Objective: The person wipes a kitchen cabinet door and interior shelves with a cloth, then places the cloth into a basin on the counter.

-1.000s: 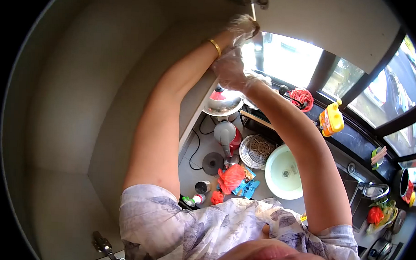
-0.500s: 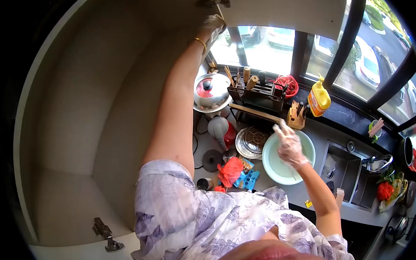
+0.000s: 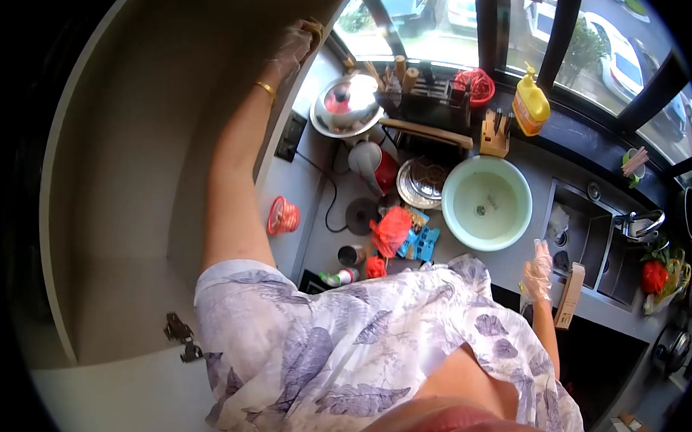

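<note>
My left hand [image 3: 291, 48], in a clear plastic glove, is raised at the upper edge of an open cabinet [image 3: 126, 170]. Its fingers are closed round something small and brownish that I cannot make out. Below on the right, my right hand [image 3: 539, 274], also gloved, is held low over the front edge of the counter, fingers stretched out and nothing seen in it. A pale green basin [image 3: 455, 198] of clear water stands beyond it, and a cardboard strip [image 3: 569, 297] lies just to its right.
A double sink [image 3: 578, 232] is on the right. Along the window stand a yellow pump bottle [image 3: 530, 107], a knife block [image 3: 495, 136] and a red basket [image 3: 476, 86]. A lidded pan [image 3: 342, 108], a red-grey kettle [image 3: 374, 167] and red bags [image 3: 391, 231] occupy the counter.
My right hand has come away from my left, passed over the basin and dropped to the counter's front edge. My left hand has shifted left in view. More of the counter shows.
</note>
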Demonstrator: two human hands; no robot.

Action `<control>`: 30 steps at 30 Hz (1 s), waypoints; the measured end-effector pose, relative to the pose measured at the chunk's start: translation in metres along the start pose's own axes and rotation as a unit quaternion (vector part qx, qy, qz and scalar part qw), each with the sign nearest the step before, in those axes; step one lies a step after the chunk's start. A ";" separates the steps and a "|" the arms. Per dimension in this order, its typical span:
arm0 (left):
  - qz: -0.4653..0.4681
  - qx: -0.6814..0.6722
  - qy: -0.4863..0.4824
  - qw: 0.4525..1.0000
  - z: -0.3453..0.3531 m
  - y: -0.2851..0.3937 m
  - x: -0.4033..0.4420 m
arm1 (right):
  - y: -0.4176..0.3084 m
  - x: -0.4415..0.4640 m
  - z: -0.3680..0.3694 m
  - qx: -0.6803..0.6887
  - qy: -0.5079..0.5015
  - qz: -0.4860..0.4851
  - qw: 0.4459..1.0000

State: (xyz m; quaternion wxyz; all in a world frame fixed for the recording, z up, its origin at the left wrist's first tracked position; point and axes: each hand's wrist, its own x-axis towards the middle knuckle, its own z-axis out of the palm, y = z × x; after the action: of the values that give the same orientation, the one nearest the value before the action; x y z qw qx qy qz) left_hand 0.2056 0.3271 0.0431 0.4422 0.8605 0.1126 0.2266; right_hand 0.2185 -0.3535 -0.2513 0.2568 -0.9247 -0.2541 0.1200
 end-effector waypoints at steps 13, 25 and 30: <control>-0.064 0.204 0.117 0.970 -0.012 0.102 -0.180 | -0.035 0.003 0.032 0.012 -0.169 -0.036 0.985; -0.041 0.365 0.292 0.883 0.003 0.126 -0.275 | -0.013 0.039 0.043 -0.032 -0.177 -0.191 0.965; -0.106 0.579 0.262 0.765 0.015 0.149 -0.324 | 0.010 0.040 0.053 -0.004 -0.210 -0.194 0.958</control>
State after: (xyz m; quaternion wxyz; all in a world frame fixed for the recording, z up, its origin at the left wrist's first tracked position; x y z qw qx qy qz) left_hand -0.0707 0.1014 0.0620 -0.1657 0.8426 0.4249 0.2865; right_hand 0.2378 -0.3178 -0.3049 0.2122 -0.8126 -0.4775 0.2581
